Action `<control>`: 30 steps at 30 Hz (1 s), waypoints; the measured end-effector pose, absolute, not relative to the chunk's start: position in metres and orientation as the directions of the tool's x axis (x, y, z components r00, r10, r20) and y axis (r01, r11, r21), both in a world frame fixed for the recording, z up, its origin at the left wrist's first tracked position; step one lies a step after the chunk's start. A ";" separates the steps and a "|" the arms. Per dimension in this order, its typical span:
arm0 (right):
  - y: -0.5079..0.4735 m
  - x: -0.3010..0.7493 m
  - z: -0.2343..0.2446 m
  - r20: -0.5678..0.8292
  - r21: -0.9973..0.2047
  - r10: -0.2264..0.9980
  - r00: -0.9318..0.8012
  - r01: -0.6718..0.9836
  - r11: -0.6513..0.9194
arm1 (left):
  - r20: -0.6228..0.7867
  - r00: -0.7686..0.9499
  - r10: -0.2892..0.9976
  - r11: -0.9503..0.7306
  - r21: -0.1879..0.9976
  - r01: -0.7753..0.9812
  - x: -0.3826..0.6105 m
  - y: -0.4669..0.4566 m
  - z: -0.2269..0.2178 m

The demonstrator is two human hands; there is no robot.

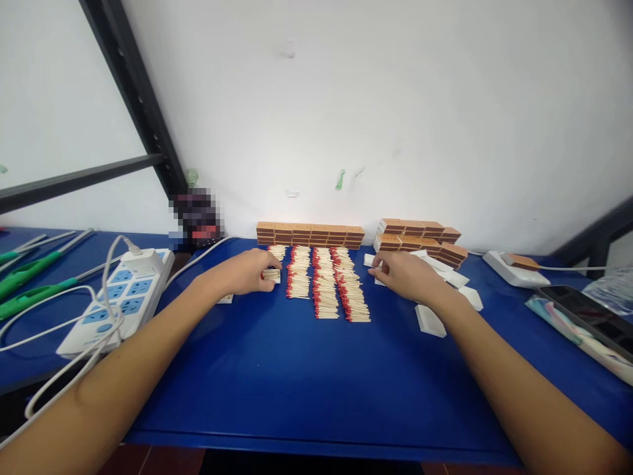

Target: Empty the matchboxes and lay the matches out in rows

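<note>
"Four columns of matches lie on the blue table, red heads to the left. Which risk do I log?"

"Spillage first, I judge. The left hand has thumb and fingers clamped about a small match tray, just beside the leftmost column; a tilt or harder squeeze could shed sticks. A knuckle straying right could muddle that column too."

"And the right hand?"

"Among the loose white trays, right of the columns. Thumb and forefinger curl toward each other, but I cannot tell whether they close on a tray (the detail is too small on my feed). A careless sweep there could scatter trays or jolt the stacked matchboxes behind."

"Pose?"

"I note both forearms slanting inward from the lower corners, backs of the hands up, fingers bent toward the columns."
</note>
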State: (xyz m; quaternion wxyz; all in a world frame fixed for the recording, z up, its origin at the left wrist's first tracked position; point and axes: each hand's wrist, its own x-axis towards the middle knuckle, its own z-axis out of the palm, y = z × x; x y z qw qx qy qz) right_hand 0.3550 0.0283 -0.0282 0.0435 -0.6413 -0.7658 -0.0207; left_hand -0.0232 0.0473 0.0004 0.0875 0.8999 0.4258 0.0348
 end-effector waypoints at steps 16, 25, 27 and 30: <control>0.029 0.356 -0.027 0.096 -0.018 0.980 -0.176 0.984 0.179 | 0.083 0.659 0.747 -0.663 0.162 0.731 -0.027 0.059 -0.008; 0.027 0.355 -0.028 0.111 -0.039 0.978 -0.179 0.982 0.184 | 0.104 0.676 0.730 -0.683 0.084 0.725 -0.025 0.056 -0.009; 0.027 0.355 -0.028 0.112 -0.037 0.978 -0.178 0.982 0.183 | 0.122 0.661 0.741 -0.671 0.081 0.737 -0.025 0.057 -0.012; 0.028 0.356 -0.028 0.112 -0.035 0.978 -0.175 0.983 0.180 | 0.122 0.638 0.760 -0.648 0.064 0.759 -0.024 0.059 -0.016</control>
